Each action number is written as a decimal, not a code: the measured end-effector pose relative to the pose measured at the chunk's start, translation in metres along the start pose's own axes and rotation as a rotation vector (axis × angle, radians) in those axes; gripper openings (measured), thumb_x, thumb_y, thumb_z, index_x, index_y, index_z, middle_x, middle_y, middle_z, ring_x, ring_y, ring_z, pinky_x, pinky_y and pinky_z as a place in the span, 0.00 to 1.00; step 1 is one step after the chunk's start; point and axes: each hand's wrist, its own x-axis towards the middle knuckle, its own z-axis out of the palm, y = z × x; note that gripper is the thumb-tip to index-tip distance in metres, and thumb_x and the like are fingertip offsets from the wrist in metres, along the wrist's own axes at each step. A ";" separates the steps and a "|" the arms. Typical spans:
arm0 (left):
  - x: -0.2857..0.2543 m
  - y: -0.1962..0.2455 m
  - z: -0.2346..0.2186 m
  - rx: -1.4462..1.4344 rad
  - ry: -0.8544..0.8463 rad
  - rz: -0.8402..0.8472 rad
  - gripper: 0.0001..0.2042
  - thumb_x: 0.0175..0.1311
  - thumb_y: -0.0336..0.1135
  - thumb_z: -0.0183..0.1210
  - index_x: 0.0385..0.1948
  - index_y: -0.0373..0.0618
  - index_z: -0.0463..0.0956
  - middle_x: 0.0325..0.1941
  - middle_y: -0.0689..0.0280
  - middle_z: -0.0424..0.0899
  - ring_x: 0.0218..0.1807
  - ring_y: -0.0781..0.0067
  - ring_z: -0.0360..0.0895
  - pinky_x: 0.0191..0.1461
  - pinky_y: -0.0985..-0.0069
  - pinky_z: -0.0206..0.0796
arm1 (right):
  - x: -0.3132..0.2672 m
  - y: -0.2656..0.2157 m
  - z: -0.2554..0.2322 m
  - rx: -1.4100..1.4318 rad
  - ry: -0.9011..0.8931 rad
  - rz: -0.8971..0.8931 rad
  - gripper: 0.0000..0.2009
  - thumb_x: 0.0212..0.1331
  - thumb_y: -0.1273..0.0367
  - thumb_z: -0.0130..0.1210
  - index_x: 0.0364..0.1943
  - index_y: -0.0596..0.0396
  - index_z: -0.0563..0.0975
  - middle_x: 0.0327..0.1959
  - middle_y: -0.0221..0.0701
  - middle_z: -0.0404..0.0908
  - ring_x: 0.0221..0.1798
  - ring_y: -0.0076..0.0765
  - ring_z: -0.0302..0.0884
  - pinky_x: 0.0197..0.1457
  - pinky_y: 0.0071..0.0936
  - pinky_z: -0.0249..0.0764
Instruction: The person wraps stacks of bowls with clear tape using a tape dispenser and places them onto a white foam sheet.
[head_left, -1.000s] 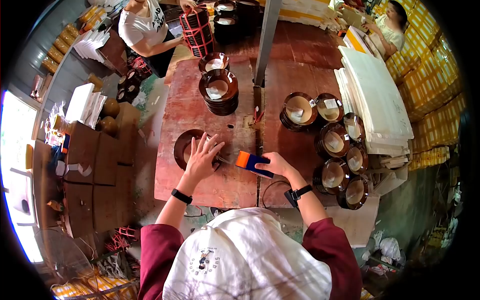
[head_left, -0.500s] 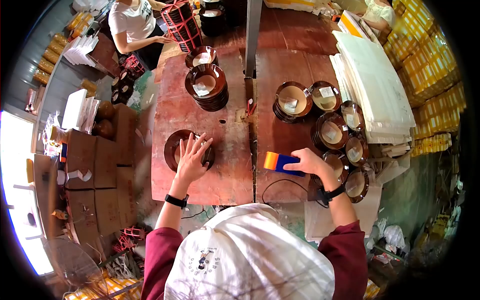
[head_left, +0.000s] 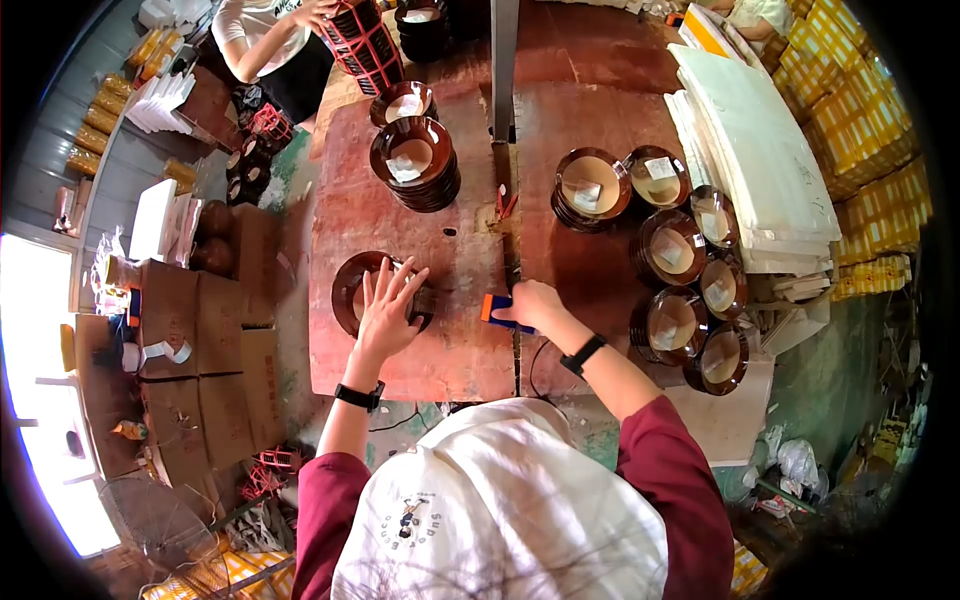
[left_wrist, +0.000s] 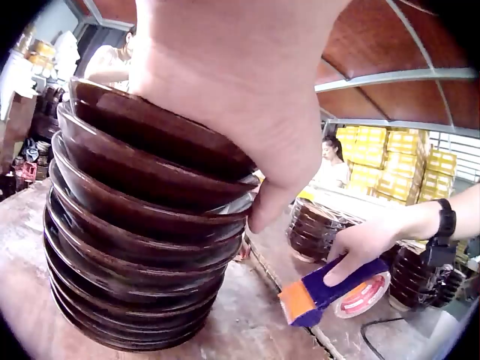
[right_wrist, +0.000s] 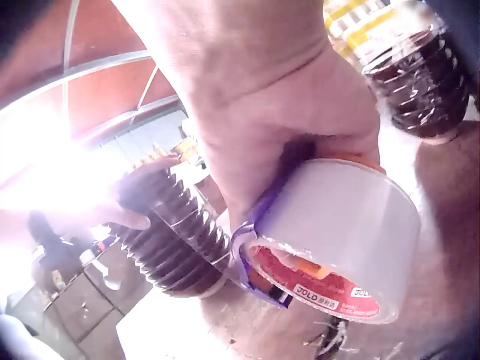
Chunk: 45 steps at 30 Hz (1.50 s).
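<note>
My left hand [head_left: 388,318] rests on top of a stack of glossy dark brown bowls [head_left: 347,290], fingers spread across the mouth. In the left wrist view the nested rims of the bowls [left_wrist: 142,247] show below that hand, its thumb reaching down over the top rim. My right hand [head_left: 540,307] grips a blue and orange tape dispenser [head_left: 500,311], held just right of the stack over the table gap. A wide roll of clear tape [right_wrist: 337,232] with a red printed core sits in the dispenser, seen from the right wrist.
Another bowl stack [head_left: 425,190] stands farther back on the reddish wooden table [head_left: 440,360]. Several stacks [head_left: 670,325] line the right side beside white foam sheets [head_left: 750,150]. A grey post [head_left: 504,80] rises mid-table. At the back left, a person handles a red-strapped bundle [head_left: 362,45].
My right hand with the tape dispenser swung right, away from the stack, then came back left towards it. The left hand has stayed on the bowls.
</note>
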 end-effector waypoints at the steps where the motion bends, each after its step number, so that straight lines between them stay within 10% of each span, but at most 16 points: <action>1: 0.000 0.000 0.000 -0.004 0.000 -0.001 0.43 0.49 0.31 0.69 0.73 0.64 0.63 0.81 0.67 0.55 0.83 0.45 0.41 0.80 0.35 0.32 | 0.011 -0.004 0.015 -0.033 0.077 -0.018 0.28 0.48 0.42 0.66 0.32 0.57 0.86 0.35 0.45 0.87 0.42 0.52 0.87 0.45 0.44 0.82; 21: 0.006 0.000 0.001 -0.023 0.030 -0.007 0.42 0.46 0.30 0.71 0.70 0.63 0.66 0.79 0.66 0.59 0.82 0.44 0.45 0.80 0.37 0.34 | 0.091 -0.071 0.047 0.072 0.098 -0.197 0.22 0.46 0.50 0.69 0.32 0.57 0.87 0.34 0.46 0.87 0.42 0.53 0.86 0.46 0.45 0.82; 31: 0.005 0.001 0.003 -0.003 0.019 -0.009 0.43 0.47 0.30 0.70 0.72 0.63 0.65 0.80 0.67 0.57 0.82 0.44 0.44 0.81 0.38 0.33 | 0.106 -0.104 0.052 0.078 -0.006 -0.003 0.15 0.50 0.61 0.69 0.41 0.53 0.87 0.44 0.42 0.88 0.49 0.50 0.87 0.51 0.43 0.83; 40: 0.005 0.002 0.002 0.013 0.013 -0.013 0.43 0.50 0.31 0.70 0.73 0.62 0.62 0.81 0.66 0.55 0.82 0.45 0.43 0.81 0.37 0.32 | 0.077 -0.057 0.050 0.145 0.167 -0.087 0.20 0.51 0.52 0.67 0.36 0.57 0.86 0.37 0.46 0.87 0.43 0.53 0.86 0.44 0.45 0.82; 45: 0.000 0.014 0.007 0.135 0.116 -0.006 0.42 0.55 0.36 0.69 0.74 0.51 0.59 0.81 0.61 0.53 0.82 0.45 0.42 0.80 0.35 0.31 | -0.008 -0.006 0.007 0.261 0.058 0.168 0.27 0.51 0.46 0.68 0.35 0.61 0.85 0.37 0.51 0.85 0.42 0.54 0.86 0.44 0.46 0.81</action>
